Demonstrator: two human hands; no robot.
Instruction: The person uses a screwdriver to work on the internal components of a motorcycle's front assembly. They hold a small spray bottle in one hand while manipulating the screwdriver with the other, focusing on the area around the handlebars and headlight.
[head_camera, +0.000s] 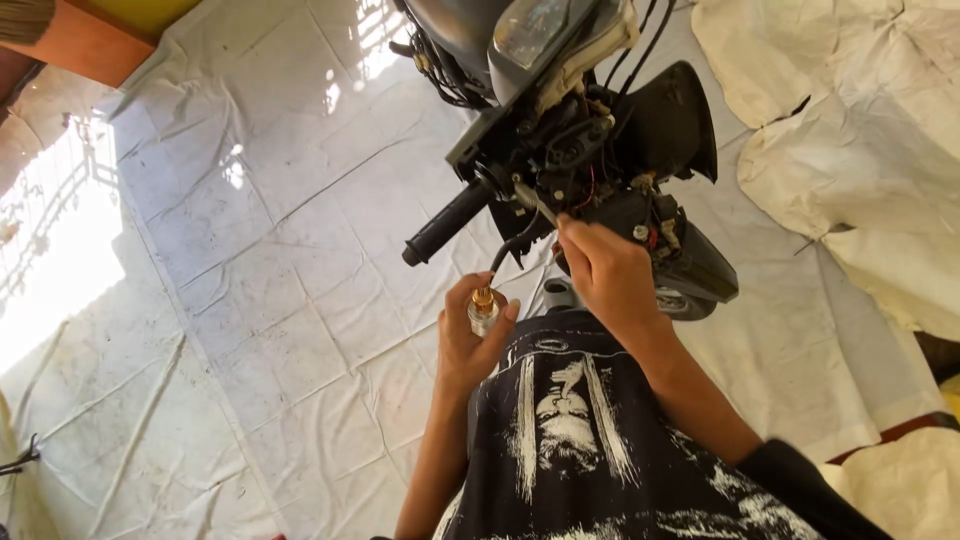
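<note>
Head view, looking down over your chest at a partly stripped scooter front (600, 130). Your left hand (470, 335) is closed around a small metal bottle with a brass-coloured top (483, 310), held upright and just below the handlebar, so the top faces up and stays within reach of the work. Your right hand (605, 270) is pinched narrow around a thin pale rod or tube (543, 208); what it is exactly cannot be told. Its far end points up and left into the exposed wiring and fittings (575, 160) at the root of the black handlebar grip (447, 223), where the covers are off and the parts can be reached. The 2 hands are near one another but apart, the bottle lower and to your left of the rod.

The scooter stands on pale, creased sheeting (300, 250) spread over the floor, which would catch drips and small parts. A headlamp lens (530, 30) shows at the top edge, and a loose black panel (670, 125) hangs to the right of the wiring. More cream sheeting (850, 130) lies bunched at the right.
</note>
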